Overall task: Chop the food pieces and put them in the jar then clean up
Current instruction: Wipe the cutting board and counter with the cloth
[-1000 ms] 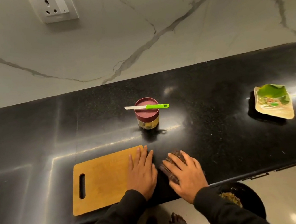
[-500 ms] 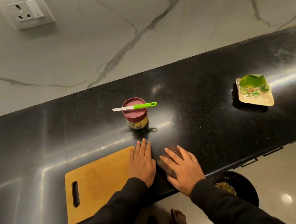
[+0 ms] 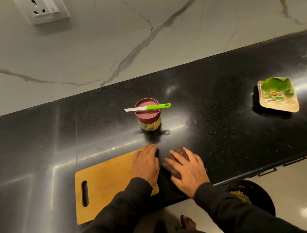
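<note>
While the left hand (image 3: pixel 146 164) lay flat with its fingers straight and close together on the right end of the wooden cutting board (image 3: pixel 107 185), the right hand (image 3: pixel 189 168) was pressed, fingers spread, on a dark checked cloth (image 3: pixel 174 158) just beside the board's right edge. Both hands were seen near the front edge of the black bench (image 3: pixel 231 134), apart from each other by a narrow strip of bare stone. The board was set along the front edge, its handle slot toward the left. Behind the hands, about midway to the back edge, a jar (image 3: pixel 148 117) with a maroon lid was stood upright, yellowish pieces being visible through its clear lower part. A knife (image 3: pixel 147 108) with a green handle was laid across the lid, blade to the left and handle to the right. Well to the right, toward the right end of the bench, a wrapped tray (image 3: pixel 277 95) with green contents was placed. A wall socket (image 3: pixel 44 8) was mounted on the marble wall behind the back edge. Below the front edge, at the right, a dark bin (image 3: pixel 254 195) holding scraps was seen on the floor.
</note>
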A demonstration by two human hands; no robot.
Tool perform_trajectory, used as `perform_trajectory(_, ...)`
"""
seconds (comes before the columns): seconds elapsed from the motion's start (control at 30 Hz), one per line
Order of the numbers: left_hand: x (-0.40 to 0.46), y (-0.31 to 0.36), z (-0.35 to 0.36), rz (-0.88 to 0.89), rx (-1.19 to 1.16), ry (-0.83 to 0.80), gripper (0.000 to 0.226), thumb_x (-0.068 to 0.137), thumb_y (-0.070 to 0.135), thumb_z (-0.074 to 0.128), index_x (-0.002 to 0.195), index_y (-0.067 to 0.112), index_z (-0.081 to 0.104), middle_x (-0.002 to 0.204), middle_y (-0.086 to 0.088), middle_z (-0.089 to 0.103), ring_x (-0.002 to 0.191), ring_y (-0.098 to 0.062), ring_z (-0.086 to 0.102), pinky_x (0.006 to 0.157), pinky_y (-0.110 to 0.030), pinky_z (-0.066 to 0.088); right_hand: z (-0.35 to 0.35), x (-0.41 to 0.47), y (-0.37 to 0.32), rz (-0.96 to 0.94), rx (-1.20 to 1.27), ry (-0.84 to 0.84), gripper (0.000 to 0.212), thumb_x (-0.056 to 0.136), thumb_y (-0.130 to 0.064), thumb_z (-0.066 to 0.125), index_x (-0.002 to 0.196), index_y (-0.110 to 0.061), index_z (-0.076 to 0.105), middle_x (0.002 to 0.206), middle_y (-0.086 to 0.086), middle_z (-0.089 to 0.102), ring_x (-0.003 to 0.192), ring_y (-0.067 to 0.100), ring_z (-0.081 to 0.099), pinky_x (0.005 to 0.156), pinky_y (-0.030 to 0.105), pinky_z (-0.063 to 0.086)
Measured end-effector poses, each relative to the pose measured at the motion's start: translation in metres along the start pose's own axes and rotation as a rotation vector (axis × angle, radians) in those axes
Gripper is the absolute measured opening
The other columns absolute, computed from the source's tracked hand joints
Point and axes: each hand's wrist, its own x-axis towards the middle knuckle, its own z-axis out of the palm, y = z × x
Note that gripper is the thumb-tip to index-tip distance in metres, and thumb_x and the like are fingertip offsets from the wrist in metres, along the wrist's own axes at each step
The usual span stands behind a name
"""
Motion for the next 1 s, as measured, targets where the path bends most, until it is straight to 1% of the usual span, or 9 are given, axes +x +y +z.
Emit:
perform_trajectory(0.2,-0.001,0.007,0.006,0.01,0.048,0.003,0.05,0.102,0.026,0.041,0.151,0.019,0.038,0.16,-0.002,0.033,0.151,-0.02,0.022,0.124,-0.036,0.015,0.002,-0.067,0.045,-0.181,-0.105,-0.098,0.065,0.082,-0.057,0.054,0.145,-0.046,0.043,0.157,-0.012,0.039,0.146,0.03,0.031,0.112,0.052,0.036)
perform_trajectory(0.33,-0.002,0.016,0.012,0.034,0.026,0.021,0.047,0.104,0.028,0.039,0.15,0.02,0.041,0.16,-0.002,0.034,0.151,-0.019,0.022,0.123,-0.035,0.014,-0.005,-0.015,0.03,0.068,-0.072,-0.064,0.063,0.088,-0.057,0.039,0.149,-0.041,0.037,0.159,-0.005,0.034,0.149,0.034,0.023,0.119,0.055,0.022)
perform_trajectory(0.43,0.002,0.023,0.017,0.02,-0.069,0.059,0.045,0.106,0.033,0.033,0.148,0.02,0.042,0.159,-0.002,0.036,0.151,-0.018,0.023,0.123,-0.035,0.016,-0.003,0.028,-0.001,-0.017,-0.055,-0.058,0.068,0.088,-0.056,0.032,0.15,-0.031,0.041,0.159,-0.001,0.036,0.151,0.037,0.018,0.121,0.059,0.016)
perform_trajectory(0.5,0.005,0.028,0.02,0.011,-0.118,0.061,0.052,0.105,0.038,0.025,0.152,0.02,0.036,0.161,-0.002,0.032,0.151,-0.017,0.021,0.124,-0.035,0.014,-0.004,0.042,0.001,-0.053,-0.048,-0.049,0.067,0.09,-0.053,0.027,0.15,-0.029,0.041,0.158,-0.003,0.037,0.152,0.034,0.017,0.121,0.06,0.017)
perform_trajectory(0.6,0.014,0.04,0.024,0.037,-0.125,0.033,0.063,0.1,0.045,0.019,0.158,0.019,0.023,0.165,-0.002,0.022,0.153,-0.017,0.012,0.124,-0.034,0.006,-0.014,0.06,0.032,0.083,-0.032,0.01,0.06,0.09,-0.054,0.032,0.146,-0.037,0.04,0.156,-0.005,0.037,0.148,0.033,0.023,0.118,0.061,0.023)
perform_trajectory(0.73,0.021,0.056,0.035,0.136,-0.058,-0.037,0.059,0.105,0.043,0.022,0.159,0.02,0.018,0.166,-0.003,0.018,0.154,-0.018,0.007,0.126,-0.037,0.001,-0.025,0.055,0.097,0.406,-0.045,0.129,0.055,0.086,-0.049,0.051,0.14,-0.037,0.05,0.154,-0.005,0.043,0.142,0.034,0.034,0.113,0.053,0.033)
perform_trajectory(0.87,0.021,0.069,0.037,0.192,-0.021,-0.085,0.056,0.107,0.042,0.021,0.16,0.022,0.014,0.167,-0.001,0.012,0.155,-0.017,0.002,0.126,-0.037,0.0,-0.036,0.01,0.142,0.722,0.036,0.195,0.054,0.092,-0.047,0.057,0.144,-0.035,0.047,0.157,-0.003,0.039,0.145,0.034,0.028,0.115,0.053,0.031)
perform_trajectory(0.93,0.024,0.074,0.039,0.211,-0.01,-0.1,0.057,0.107,0.043,0.019,0.16,0.022,0.014,0.168,-0.001,0.01,0.155,-0.016,0.001,0.126,-0.037,-0.001,-0.033,0.002,0.129,0.748,0.032,0.204,0.056,0.092,-0.046,0.059,0.145,-0.033,0.048,0.157,-0.001,0.039,0.145,0.037,0.027,0.114,0.055,0.031)
perform_trajectory(1.0,0.028,0.078,0.04,0.223,-0.007,-0.112,0.062,0.103,0.048,0.011,0.159,0.021,0.017,0.167,-0.002,0.013,0.155,-0.018,0.003,0.126,-0.039,0.001,-0.023,0.002,0.094,0.612,-0.008,0.197,0.058,0.088,-0.045,0.062,0.143,-0.031,0.05,0.155,0.001,0.042,0.143,0.04,0.03,0.111,0.055,0.034)
